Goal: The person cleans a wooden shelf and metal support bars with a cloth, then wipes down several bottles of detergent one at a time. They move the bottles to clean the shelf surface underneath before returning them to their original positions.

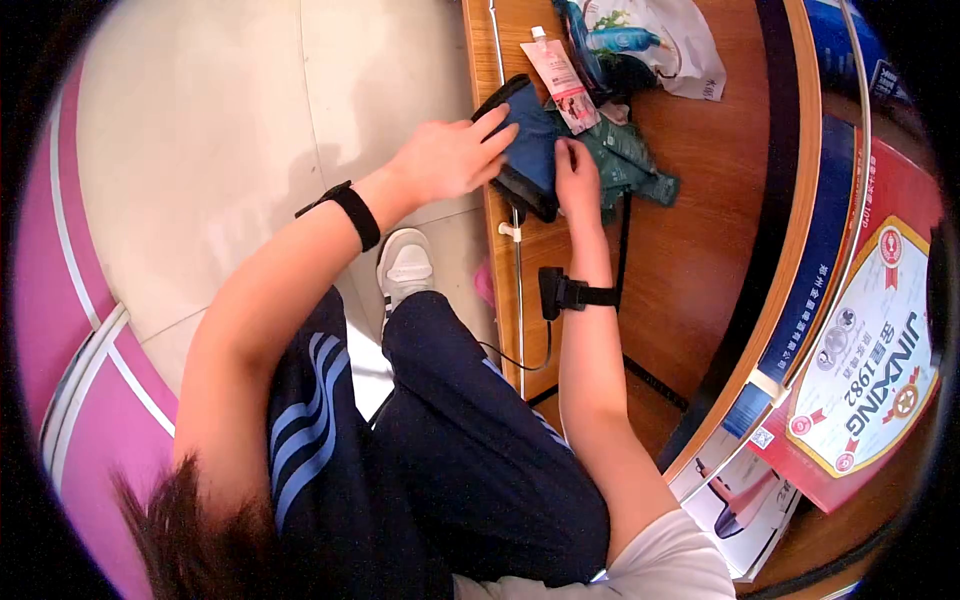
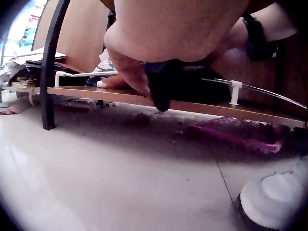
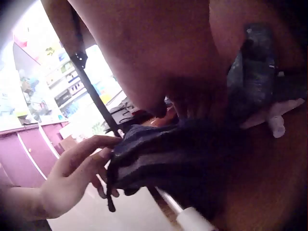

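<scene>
- The blue pouch (image 1: 532,145) with black edging lies between the two hands, across the metal rail (image 1: 518,275) at the front edge of the wooden shelf (image 1: 700,200).
- The left hand (image 1: 450,160) grips its floor-side end, index and middle fingers stretched over the fabric.
- The right hand (image 1: 578,185) pinches the opposite edge, fingers curled, just beside the green plastic bag (image 1: 630,170).
- The pink tube (image 1: 562,85) lies near the right hand, cap pointing away from the person.
- Only the head view shows the red box (image 1: 800,475) printed JINXING.
- The left wrist view looks in low, showing a purple item (image 2: 236,137) on the floor beneath the shelf.
- The right wrist view shows a black cord (image 3: 111,199) hanging beside the left fingers and, behind, bright racks of goods (image 3: 70,84).
</scene>
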Motion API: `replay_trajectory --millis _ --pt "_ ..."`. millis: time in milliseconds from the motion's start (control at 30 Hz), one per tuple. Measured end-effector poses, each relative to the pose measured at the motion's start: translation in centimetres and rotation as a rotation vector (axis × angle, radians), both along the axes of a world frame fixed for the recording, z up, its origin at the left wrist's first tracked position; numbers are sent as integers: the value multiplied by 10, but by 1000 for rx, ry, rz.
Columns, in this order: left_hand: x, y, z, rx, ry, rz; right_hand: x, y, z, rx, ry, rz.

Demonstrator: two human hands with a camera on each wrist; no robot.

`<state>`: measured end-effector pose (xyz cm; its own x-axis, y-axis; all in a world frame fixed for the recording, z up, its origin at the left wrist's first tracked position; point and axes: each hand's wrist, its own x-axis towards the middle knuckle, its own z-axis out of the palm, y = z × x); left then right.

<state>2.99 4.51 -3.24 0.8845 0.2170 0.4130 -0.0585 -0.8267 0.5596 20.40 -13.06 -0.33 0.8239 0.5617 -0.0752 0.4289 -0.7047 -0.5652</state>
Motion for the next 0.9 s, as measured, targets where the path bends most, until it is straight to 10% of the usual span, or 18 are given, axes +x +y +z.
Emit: replay_trajectory --millis 133,500,900 --pt "-2 -3 -4 20 95 -52 -34 20 24 -129 259 121" --pt "-34 -29 -17 71 170 -238 -95 -24 28 -281 -21 195" --pt "-54 -89 -1 38 203 -600 -162 -129 31 -296 26 -139"
